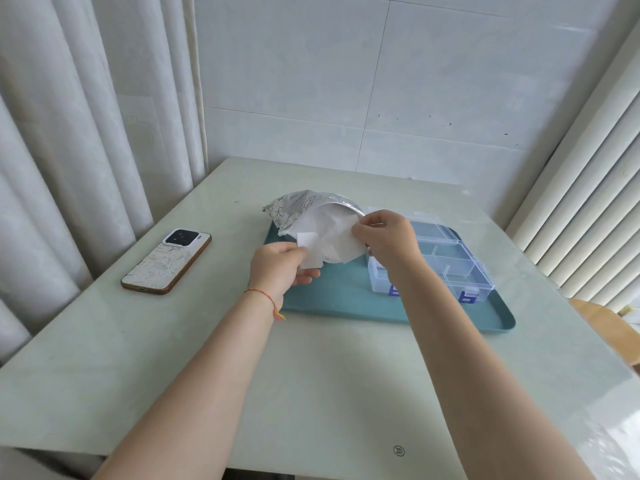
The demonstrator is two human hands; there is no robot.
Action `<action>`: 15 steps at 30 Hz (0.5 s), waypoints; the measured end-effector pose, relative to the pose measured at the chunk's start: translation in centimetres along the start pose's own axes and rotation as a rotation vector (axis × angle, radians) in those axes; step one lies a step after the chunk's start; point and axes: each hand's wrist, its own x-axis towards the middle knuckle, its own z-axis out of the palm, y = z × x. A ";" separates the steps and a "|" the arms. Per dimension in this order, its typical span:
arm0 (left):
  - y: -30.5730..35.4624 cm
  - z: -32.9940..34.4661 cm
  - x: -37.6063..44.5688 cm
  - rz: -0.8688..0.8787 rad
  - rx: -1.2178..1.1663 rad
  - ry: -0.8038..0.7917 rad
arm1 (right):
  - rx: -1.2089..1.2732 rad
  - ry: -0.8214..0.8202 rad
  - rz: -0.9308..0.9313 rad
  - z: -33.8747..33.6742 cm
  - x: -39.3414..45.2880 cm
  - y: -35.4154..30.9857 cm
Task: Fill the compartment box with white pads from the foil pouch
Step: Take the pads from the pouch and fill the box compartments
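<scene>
A crumpled silver foil pouch (294, 207) is held above the left end of a teal tray (343, 299), its open mouth facing me. White pads (334, 239) stick out of the mouth in a loose bunch. My left hand (277, 268) pinches the lower left pads between thumb and fingers. My right hand (384, 239) pinches the pads and the pouch rim at the right side. The clear plastic compartment box (446, 263) stands open on the tray's right half, partly hidden behind my right hand and wrist.
A phone (166, 261) in a patterned case lies face down on the pale green table (311, 393), left of the tray. White curtains hang at the left, a tiled wall stands behind, and blinds line the right. A wooden chair edge (609, 323) shows at far right.
</scene>
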 end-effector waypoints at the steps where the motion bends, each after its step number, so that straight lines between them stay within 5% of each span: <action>1: 0.1 0.2 -0.2 -0.007 -0.012 -0.046 | 0.072 -0.026 0.012 -0.5 -0.2 0.1; 7: 0.2 1.6 -1.4 -0.037 -0.147 -0.334 | 0.237 -0.140 0.043 -1.1 -1.2 1.0; 15: 0.4 1.6 -1.3 -0.113 -0.295 -0.365 | 0.188 -0.045 -0.012 0.0 -1.7 1.8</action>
